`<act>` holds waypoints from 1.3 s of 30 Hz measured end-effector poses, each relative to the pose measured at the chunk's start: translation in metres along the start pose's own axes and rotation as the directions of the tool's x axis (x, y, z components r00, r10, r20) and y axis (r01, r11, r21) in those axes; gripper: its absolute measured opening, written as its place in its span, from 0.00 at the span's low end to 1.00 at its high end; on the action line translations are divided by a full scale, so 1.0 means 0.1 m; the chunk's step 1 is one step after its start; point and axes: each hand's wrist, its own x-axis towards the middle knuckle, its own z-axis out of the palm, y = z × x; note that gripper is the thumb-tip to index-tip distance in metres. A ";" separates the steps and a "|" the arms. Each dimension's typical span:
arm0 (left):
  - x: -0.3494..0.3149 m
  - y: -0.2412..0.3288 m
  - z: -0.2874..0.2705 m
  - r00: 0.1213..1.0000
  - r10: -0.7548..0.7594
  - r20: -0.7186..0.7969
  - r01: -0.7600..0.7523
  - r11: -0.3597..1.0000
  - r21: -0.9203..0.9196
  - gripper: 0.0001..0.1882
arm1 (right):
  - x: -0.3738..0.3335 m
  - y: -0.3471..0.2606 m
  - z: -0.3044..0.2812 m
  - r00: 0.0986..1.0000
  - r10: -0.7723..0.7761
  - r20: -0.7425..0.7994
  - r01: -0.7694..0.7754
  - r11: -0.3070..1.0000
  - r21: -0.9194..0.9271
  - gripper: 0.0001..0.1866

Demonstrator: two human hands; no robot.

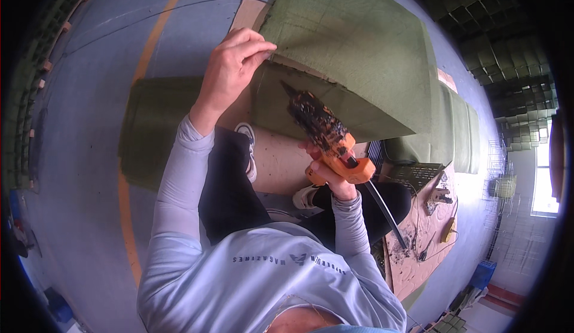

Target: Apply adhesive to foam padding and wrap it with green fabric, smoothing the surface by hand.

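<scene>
My left hand [235, 64] is raised at the near left corner of a large green, fabric-textured block [359, 28]. Its thumb and fingertips are pinched together beside the block's edge; whatever they hold is too small to make out. An orange glue gun [347, 160] is gripped in my right hand [330, 176]. Dark, shiny residue coats the gun's front half, and its nozzle points up and left toward the seam along the block's near edge. From the gun's rear sticks a long black glue stick [385, 210], slanting down to the right.
At right, a stained cardboard sheet [412, 261] bears a yellow-handled tool [449, 228], a small dark-tipped tool [425, 253] and a residue-covered piece [439, 198]. Another green block [158, 135] lies at left on the grey floor. Stacked green boxes [502, 52] stand at far right.
</scene>
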 end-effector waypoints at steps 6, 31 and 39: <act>-0.08 0.00 -0.07 0.992 -0.122 -0.045 0.120 0.992 -0.048 0.07 | 0.23 0.00 0.39 0.988 -0.067 -0.140 0.019 0.948 -0.318 0.14; -0.13 -0.10 -0.03 0.962 -0.255 -0.097 0.230 0.950 -0.213 0.06 | 0.39 0.15 0.70 0.980 -0.123 -0.155 0.046 0.902 -0.430 0.06; -0.12 -0.11 -0.04 0.960 -0.260 -0.105 0.233 0.948 -0.216 0.06 | 0.39 0.15 0.70 0.980 -0.108 -0.168 0.030 0.911 -0.412 0.05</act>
